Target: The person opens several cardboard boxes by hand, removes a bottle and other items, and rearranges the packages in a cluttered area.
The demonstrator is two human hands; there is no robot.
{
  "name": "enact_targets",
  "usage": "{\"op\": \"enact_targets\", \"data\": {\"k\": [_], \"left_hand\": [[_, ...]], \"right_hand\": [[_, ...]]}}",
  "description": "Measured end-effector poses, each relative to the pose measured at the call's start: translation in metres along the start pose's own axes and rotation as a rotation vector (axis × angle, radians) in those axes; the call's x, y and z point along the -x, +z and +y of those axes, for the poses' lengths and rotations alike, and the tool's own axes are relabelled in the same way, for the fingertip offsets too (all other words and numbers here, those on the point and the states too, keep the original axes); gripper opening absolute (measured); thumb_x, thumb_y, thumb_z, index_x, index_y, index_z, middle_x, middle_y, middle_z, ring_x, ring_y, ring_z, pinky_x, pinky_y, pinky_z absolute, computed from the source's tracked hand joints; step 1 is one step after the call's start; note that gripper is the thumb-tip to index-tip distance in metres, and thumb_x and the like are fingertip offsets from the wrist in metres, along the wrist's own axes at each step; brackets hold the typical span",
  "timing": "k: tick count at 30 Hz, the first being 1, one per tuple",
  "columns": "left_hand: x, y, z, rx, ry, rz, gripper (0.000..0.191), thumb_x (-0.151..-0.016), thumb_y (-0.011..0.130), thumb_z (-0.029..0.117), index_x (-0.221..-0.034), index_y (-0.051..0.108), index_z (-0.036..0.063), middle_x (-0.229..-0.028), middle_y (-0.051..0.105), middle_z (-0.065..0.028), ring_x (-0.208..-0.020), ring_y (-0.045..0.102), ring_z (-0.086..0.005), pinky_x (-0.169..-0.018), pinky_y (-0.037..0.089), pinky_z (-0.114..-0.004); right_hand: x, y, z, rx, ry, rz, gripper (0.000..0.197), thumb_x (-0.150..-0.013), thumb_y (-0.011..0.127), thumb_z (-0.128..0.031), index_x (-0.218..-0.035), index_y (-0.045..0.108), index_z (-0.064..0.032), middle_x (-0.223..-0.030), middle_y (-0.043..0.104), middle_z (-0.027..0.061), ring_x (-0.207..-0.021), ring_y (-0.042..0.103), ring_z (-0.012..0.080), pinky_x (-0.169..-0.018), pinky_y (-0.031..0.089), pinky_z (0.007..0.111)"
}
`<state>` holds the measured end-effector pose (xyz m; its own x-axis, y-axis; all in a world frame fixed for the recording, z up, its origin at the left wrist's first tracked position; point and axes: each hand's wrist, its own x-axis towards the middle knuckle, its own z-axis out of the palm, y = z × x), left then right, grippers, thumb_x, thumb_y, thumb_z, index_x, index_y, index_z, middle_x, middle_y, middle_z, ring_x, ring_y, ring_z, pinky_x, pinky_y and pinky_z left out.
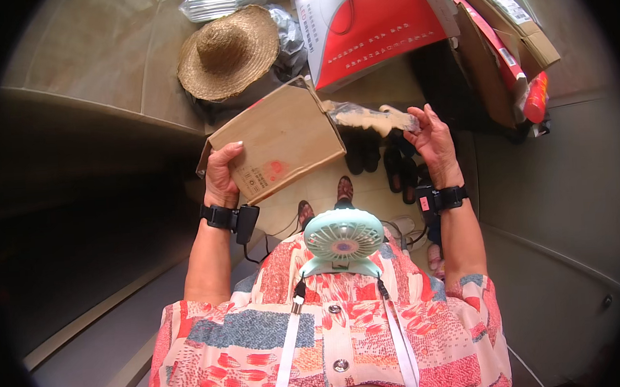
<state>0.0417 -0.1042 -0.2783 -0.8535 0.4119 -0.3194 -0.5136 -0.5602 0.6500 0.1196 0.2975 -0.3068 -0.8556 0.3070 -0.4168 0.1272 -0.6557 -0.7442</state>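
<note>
My left hand [222, 172] grips the lower left end of a tilted brown cardboard box [285, 136], its thumb on the printed face. From the box's right edge a strip of clear packing tape with torn brown cardboard on it [366, 118] stretches out to the right. The fingertips of my right hand [433, 138] pinch the far end of that strip. Both wrists wear black straps with small black devices. A mint-green portable fan [343, 236] hangs at my chest on white straps.
Beyond the box lie a straw hat [227, 52], a grey plastic bag [287, 40] and a large red and white carton [374, 30]. Flattened cardboard [512, 21] and a red cylinder [536, 97] are at the upper right. Several dark shoes [361, 150] lie on the floor beneath my hands.
</note>
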Motion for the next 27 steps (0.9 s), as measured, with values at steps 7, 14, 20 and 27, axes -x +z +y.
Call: {"op": "enact_targets", "data": {"k": [7,14,20,27], "left_hand": [[0.008,0.024,-0.001,0.229,0.002,0.019,0.041,-0.076,0.061,0.009,-0.114,0.053,-0.0037,-0.104,0.063,-0.0147,-0.093,0.062,-0.0285,-0.087,0.050,-0.043],[-0.005,0.040,-0.016,0.179,-0.006,-0.050,0.040,-0.078,0.065,0.015,-0.113,0.055,-0.0024,-0.106,0.063,-0.0139,-0.094,0.062,-0.0265,-0.087,0.049,-0.040],[-0.041,0.114,-0.045,0.115,0.057,-0.076,0.044,-0.078,0.066,0.016,-0.116,0.053,-0.0023,-0.108,0.063,-0.0109,-0.097,0.061,-0.0241,-0.088,0.049,-0.038],[-0.085,0.093,-0.045,-0.392,0.041,-0.046,0.047,-0.084,0.066,0.021,-0.123,0.050,0.0020,-0.116,0.059,-0.0086,-0.104,0.056,-0.0182,-0.091,0.044,-0.033]], "right_hand": [[0.006,0.018,0.030,0.228,0.152,-0.041,0.030,-0.089,0.058,-0.035,-0.098,0.065,-0.0068,-0.075,0.052,-0.0051,-0.066,0.050,0.0047,-0.066,0.050,0.029],[-0.015,0.008,0.068,-0.036,0.296,-0.280,0.070,-0.079,0.062,-0.056,-0.126,0.045,-0.0079,-0.127,0.048,0.0082,-0.117,0.045,0.0317,-0.085,0.043,0.053],[-0.064,-0.049,0.037,-0.188,0.311,-0.199,0.063,-0.080,0.065,-0.048,-0.124,0.048,-0.0060,-0.124,0.052,0.0083,-0.109,0.052,0.0289,-0.093,0.040,0.052],[-0.076,-0.052,-0.055,-0.228,0.034,-0.399,0.039,-0.082,0.065,-0.013,-0.118,0.056,-0.0013,-0.113,0.060,0.0100,-0.104,0.056,0.0219,-0.092,0.044,0.036]]}}
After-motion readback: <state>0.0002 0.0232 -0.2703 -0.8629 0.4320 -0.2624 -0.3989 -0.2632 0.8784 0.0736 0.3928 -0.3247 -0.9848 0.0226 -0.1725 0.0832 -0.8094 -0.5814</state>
